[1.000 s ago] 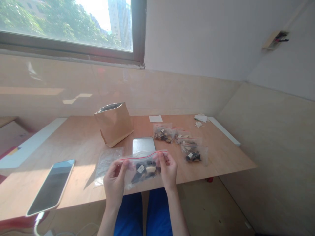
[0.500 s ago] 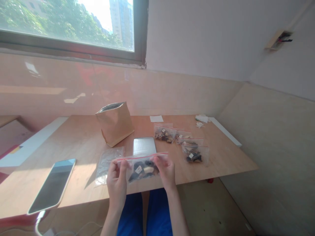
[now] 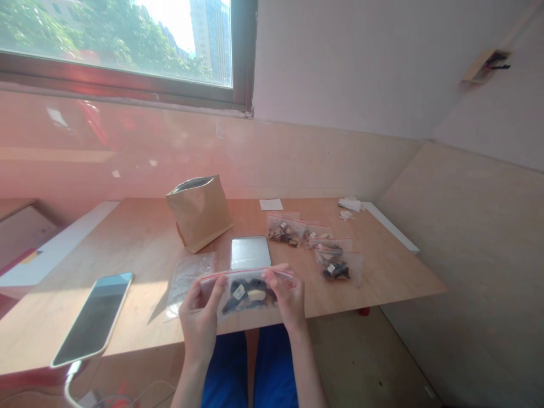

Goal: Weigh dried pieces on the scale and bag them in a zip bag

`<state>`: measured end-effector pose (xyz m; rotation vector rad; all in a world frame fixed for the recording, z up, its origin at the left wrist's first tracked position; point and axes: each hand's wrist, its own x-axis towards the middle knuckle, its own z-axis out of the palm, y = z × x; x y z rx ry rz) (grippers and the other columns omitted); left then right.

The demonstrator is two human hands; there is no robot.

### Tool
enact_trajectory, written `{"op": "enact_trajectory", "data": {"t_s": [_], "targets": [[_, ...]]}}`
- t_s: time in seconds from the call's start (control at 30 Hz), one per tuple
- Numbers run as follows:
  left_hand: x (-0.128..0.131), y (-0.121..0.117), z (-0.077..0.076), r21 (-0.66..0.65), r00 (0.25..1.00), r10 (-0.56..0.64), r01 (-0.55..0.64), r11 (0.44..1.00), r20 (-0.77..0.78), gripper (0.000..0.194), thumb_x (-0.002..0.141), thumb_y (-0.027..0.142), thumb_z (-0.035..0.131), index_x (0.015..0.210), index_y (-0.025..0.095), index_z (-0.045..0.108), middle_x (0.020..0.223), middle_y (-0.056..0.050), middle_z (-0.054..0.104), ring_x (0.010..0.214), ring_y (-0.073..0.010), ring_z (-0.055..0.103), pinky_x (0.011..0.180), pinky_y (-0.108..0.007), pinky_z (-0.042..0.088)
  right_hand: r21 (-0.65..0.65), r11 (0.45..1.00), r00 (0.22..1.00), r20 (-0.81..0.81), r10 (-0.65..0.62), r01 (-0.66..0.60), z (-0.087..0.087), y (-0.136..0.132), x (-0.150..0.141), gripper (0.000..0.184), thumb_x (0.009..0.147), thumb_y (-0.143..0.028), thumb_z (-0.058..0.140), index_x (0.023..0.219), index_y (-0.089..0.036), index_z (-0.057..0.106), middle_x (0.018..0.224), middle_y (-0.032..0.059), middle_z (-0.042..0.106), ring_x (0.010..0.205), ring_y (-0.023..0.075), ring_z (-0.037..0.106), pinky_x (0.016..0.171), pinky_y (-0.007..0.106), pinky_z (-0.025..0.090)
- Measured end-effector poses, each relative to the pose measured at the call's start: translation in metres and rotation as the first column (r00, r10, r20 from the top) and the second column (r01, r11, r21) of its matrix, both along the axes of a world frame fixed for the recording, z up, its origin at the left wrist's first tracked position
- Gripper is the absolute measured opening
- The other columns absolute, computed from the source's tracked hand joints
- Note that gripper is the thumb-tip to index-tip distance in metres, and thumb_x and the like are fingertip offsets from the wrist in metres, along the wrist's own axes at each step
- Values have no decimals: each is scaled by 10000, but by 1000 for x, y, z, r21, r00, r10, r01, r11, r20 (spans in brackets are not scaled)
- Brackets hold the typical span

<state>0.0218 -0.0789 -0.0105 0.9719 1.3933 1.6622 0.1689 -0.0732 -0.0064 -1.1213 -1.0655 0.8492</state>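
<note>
Between my two hands hangs a clear zip-lock bag (image 3: 249, 296) with a red seal line, holding dark and pale dried pieces and a small white label. My left hand (image 3: 200, 314) pinches its top left corner, thumb on the near side. At the top right, my right hand (image 3: 289, 294) is closed on the seal edge. Just beyond the bag lies a flat silver-topped scale (image 3: 250, 252). A stack of flat clear plastic bags (image 3: 189, 277) rests left of the scale, partly behind my left hand.
An open brown paper pouch (image 3: 199, 212) stands behind the flat bags. Several filled zip-lock bags (image 3: 338, 269) sit to the right. A phone (image 3: 96, 317) with a white cable (image 3: 70, 379) lies at left. White paper (image 3: 271, 204) and crumpled scraps (image 3: 351, 204) lie along the back.
Both hands keep hold of the zip-lock bag at its upper corners. My left hand has shifted slightly left and the right slightly right; the view has moved a little.
</note>
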Motion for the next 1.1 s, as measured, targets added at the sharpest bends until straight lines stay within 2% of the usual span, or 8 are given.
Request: {"op": "enact_trajectory", "data": {"t_s": [0.23, 0.33, 0.43, 0.53, 0.67, 0.8, 0.97, 1.1], "targets": [[-3, 4, -3, 2, 994, -110, 110, 994, -26, 318, 651, 482, 705, 688, 170, 663, 675, -15, 681, 650, -146, 633, 602, -226, 520, -14, 996, 994, -71, 88, -89, -5, 2, 0, 196, 751, -360, 658, 715, -168, 670, 719, 23, 657, 700, 154, 621, 679, 259, 499], [-4, 4, -5, -3, 990, -129, 129, 992, -55, 292, 643, 458, 718, 659, 171, 672, 638, -21, 675, 611, -156, 633, 562, -241, 522, -50, 988, 987, -70, 142, -146, -6, 2, -2, 215, 742, -380, 669, 714, -167, 676, 688, 18, 648, 674, 156, 611, 644, 258, 493], [-5, 3, -5, 23, 986, -142, 144, 989, -91, 258, 646, 427, 726, 671, 173, 686, 651, -29, 676, 621, -169, 638, 560, -255, 526, -77, 989, 990, -58, 126, -130, -5, 2, -3, 219, 738, -381, 671, 702, -165, 671, 646, 12, 631, 631, 151, 593, 585, 248, 479], [-4, 2, -4, 80, 982, -137, 147, 986, -127, 226, 666, 392, 721, 744, 180, 710, 747, -41, 693, 714, -184, 650, 639, -272, 534, -80, 993, 996, -24, 85, -87, -2, 1, -3, 210, 740, -362, 668, 691, -158, 663, 644, 11, 628, 616, 141, 585, 568, 234, 466], [-5, 1, -2, 99, 988, -101, 113, 989, -121, 208, 684, 371, 715, 779, 186, 711, 775, -32, 685, 741, -174, 642, 671, -266, 524, -69, 995, 997, 0, 75, -75, 0, 1, -2, 204, 740, -350, 667, 689, -153, 658, 638, 5, 613, 578, 123, 557, 519, 215, 443], [-6, 2, 2, 68, 982, -149, 158, 985, -114, 220, 686, 395, 704, 739, 181, 710, 769, -43, 684, 731, -180, 638, 627, -260, 521, -13, 991, 991, 8, 136, -136, 0, 2, 0, 193, 746, -341, 663, 684, -158, 667, 659, 8, 624, 643, 138, 589, 600, 233, 481], [-6, 4, 8, 70, 934, -275, 297, 952, -228, 225, 715, 401, 667, 677, 187, 723, 755, -61, 681, 757, -199, 629, 659, -278, 514, 0, 975, 974, 20, 224, -224, 0, 3, -2, 179, 755, -347, 660, 720, -179, 713, 739, 32, 677, 698, 160, 623, 634, 254, 503], [-4, 4, 5, 72, 928, -252, 281, 957, -275, 224, 737, 398, 649, 684, 192, 719, 745, -52, 673, 738, -186, 619, 662, -274, 499, 22, 979, 978, 61, 201, -202, 3, 2, -5, 151, 755, -316, 671, 706, -183, 722, 728, 36, 678, 703, 163, 626, 665, 262, 503]]}}
